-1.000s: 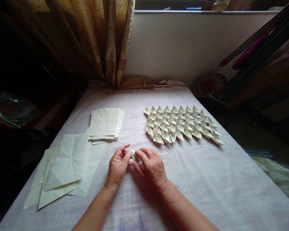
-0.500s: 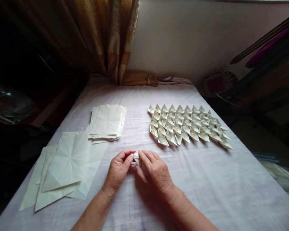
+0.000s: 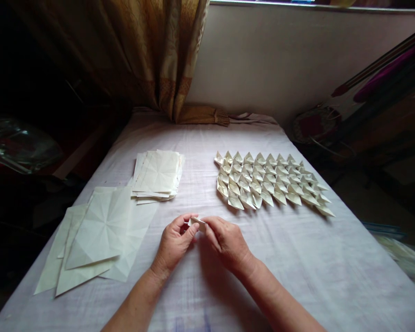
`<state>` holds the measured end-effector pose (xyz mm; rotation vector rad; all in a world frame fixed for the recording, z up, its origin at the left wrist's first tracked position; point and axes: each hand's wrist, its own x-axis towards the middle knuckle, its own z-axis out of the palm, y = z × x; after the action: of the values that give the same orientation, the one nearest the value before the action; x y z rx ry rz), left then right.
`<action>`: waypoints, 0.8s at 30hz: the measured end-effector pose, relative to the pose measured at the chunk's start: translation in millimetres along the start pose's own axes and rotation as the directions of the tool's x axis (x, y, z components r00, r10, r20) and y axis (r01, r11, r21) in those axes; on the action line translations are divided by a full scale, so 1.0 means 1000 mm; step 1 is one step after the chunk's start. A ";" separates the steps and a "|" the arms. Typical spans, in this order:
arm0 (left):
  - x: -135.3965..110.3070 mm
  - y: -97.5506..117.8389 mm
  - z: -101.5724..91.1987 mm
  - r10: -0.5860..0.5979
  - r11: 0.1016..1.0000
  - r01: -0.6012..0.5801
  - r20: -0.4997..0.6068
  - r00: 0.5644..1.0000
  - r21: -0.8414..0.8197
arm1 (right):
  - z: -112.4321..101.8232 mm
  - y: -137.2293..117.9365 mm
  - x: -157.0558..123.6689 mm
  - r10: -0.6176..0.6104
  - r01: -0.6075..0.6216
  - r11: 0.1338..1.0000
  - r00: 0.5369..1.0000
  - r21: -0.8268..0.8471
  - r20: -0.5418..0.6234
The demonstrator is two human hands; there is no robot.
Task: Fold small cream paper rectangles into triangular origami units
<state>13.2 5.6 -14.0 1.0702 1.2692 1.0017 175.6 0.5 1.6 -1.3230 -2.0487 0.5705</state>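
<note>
My left hand (image 3: 174,243) and my right hand (image 3: 228,242) meet above the white cloth near the table's front middle. Both pinch a small folded piece of cream paper (image 3: 198,223) between fingertips and thumbs. Most of that piece is hidden by the fingers. Beyond my right hand lies a grid of several small folded paper units (image 3: 268,183) set in rows. To the left sit a stack of creased square sheets (image 3: 159,175) and larger creased sheets (image 3: 97,230) fanned out.
A white cloth (image 3: 297,258) covers the table. A brown curtain (image 3: 166,60) hangs at the back, its hem resting on the far edge. Dark clutter stands left, and bags and rods (image 3: 376,78) lean at the right.
The small folded piece has been turned between my fingertips, from upright to lying more level. Both hands stay in the same spot. The view has shifted slightly.
</note>
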 end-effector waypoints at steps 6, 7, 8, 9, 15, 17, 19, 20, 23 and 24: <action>-0.001 0.004 -0.001 0.006 0.998 -0.012 -0.099 0.995 -0.057 | 0.004 -0.005 0.003 0.216 -0.237 0.934 0.971 0.267 0.104; -0.001 0.005 -0.001 -0.011 0.995 0.001 -0.100 0.995 -0.097 | 0.006 -0.005 0.003 0.243 -0.267 0.912 0.963 0.311 0.115; -0.002 0.006 -0.001 -0.031 0.990 0.018 -0.090 0.995 -0.142 | 0.008 -0.005 0.003 0.263 -0.288 0.893 0.957 0.346 0.119; -0.002 0.006 -0.001 -0.050 0.982 0.036 -0.075 0.996 -0.184 | 0.010 -0.005 0.003 0.276 -0.301 0.877 0.954 0.374 0.121; -0.002 0.005 -0.003 -0.105 0.958 0.095 -0.023 0.994 -0.269 | 0.019 -0.003 0.003 0.321 -0.329 0.799 0.941 0.504 0.106; -0.001 0.004 -0.003 -0.108 0.961 0.098 -0.025 0.994 -0.260 | 0.022 -0.003 0.004 0.331 -0.318 0.789 0.941 0.526 0.073; -0.002 0.005 -0.003 -0.098 0.965 0.088 -0.026 0.995 -0.246 | 0.024 -0.003 0.006 0.308 -0.275 0.795 0.951 0.541 0.030; -0.002 0.005 -0.003 -0.089 0.967 0.081 -0.023 0.996 -0.240 | 0.026 -0.003 0.007 0.285 -0.242 0.804 0.958 0.543 0.006; -0.003 0.005 -0.005 -0.075 0.975 0.072 -0.007 0.997 -0.210 | 0.028 -0.002 0.008 0.190 -0.119 0.850 0.978 0.514 -0.088; -0.003 0.006 -0.006 -0.072 0.979 0.069 -0.007 0.997 -0.193 | 0.028 -0.002 0.007 0.156 -0.080 0.868 0.981 0.491 -0.116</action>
<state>7.6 4.4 -8.0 0.8650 1.1871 1.0563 152.7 5.6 -14.7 -1.1478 -1.5654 0.9385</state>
